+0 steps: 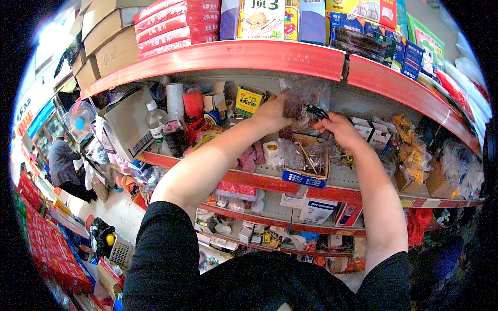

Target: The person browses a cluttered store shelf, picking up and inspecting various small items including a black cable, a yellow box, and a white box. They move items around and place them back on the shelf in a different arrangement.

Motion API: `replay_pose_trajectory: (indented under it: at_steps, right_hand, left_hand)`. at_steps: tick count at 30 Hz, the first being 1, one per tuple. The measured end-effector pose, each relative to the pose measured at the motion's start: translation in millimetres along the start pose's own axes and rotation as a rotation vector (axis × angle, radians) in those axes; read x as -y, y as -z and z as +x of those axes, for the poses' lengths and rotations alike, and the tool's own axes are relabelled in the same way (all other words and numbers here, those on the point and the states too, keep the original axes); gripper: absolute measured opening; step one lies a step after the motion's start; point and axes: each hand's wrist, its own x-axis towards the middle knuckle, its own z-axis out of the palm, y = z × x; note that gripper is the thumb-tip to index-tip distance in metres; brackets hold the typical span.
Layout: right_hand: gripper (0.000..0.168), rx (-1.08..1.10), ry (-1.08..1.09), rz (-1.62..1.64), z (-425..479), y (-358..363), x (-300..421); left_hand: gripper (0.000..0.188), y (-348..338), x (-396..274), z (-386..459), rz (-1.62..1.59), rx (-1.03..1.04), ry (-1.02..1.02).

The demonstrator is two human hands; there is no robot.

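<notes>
Both arms reach into a crowded metal shelf with red edge strips. My left hand [274,112] grips a clear plastic bag [301,97], whose contents I cannot make out. My right hand [339,130] pinches a thin black cable [319,112] at the bag's right side; part of the cable hangs in a loop below the fingers. Under the hands stands an open blue-edged cardboard box [305,177] with thin metal pieces and plastic wrapping in it. A white plastic fitting [273,151] sits just left of that box.
A clear bottle with a white cap [155,120], a dark jar [176,136] and a yellow box [249,101] stand left of the hands. Small white boxes [373,132] and bagged yellow items [412,155] lie right. A red-edged shelf [249,56] overhangs. A person [64,167] bends over at far left.
</notes>
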Motion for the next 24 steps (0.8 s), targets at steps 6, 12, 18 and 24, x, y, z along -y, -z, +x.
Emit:
replay_pose_trajectory:
  at_steps: [6, 12, 18, 24]
  right_hand:
    - [0.024, -0.005, -0.028, 0.136, -1, -9, 2]
    - [0.023, -0.025, -0.077, 0.059, 2, -2, 10]
    - [0.023, -0.019, -0.057, 0.173, -11, 8, 23]
    - [0.021, -0.189, -0.051, 0.357, -54, 15, 36]
  left_hand:
    - [0.108, -21, 22, -1, 0.074, 0.007, -0.163]
    - [0.106, -11, 0, 5, 0.234, 0.087, -0.050]
    - [0.093, 3, 6, 2, 0.070, 0.154, -0.082]
    - [0.084, 33, 1, -21, -0.016, 0.090, -0.102]
